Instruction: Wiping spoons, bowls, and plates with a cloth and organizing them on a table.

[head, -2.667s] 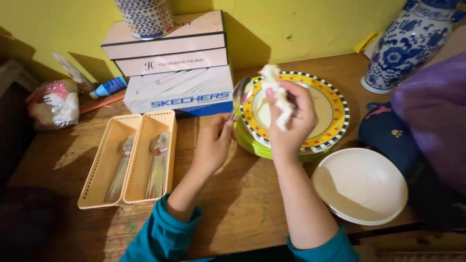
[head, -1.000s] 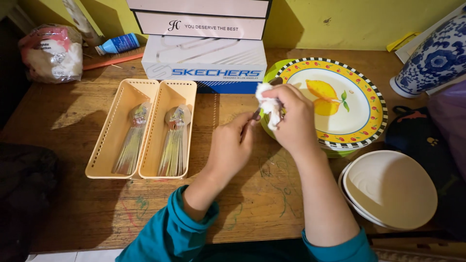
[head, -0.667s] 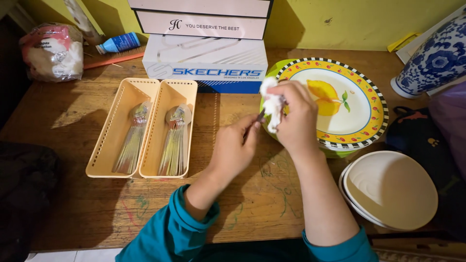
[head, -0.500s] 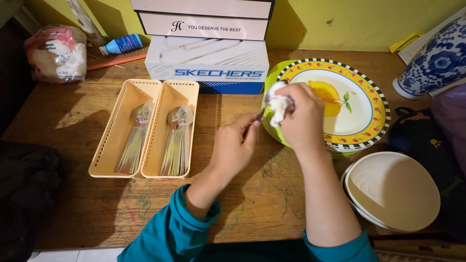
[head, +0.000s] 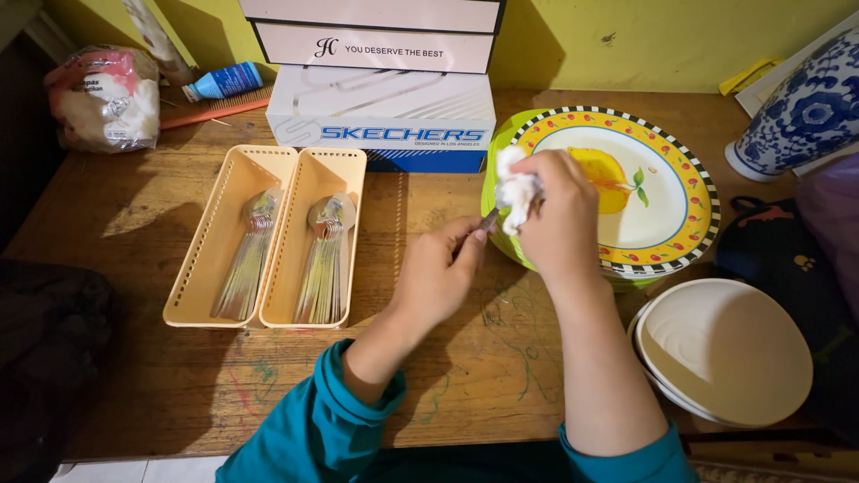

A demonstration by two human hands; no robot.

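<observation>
From the head camera, a metal spoon [head: 489, 217] is held above the wooden table [head: 134, 376] just left of the stacked fruit-patterned plates [head: 667, 192], its long axis slanting from lower left up to upper right, bowl end away from the person. The left hand [head: 438, 273] pinches the handle with fingers closed, while the right hand [head: 559, 215] is clenched around a crumpled white cloth [head: 514, 186] pressed on the upper end. The spoon's bowl is hidden under cloth and fingers, so only a short stretch of handle shows.
</observation>
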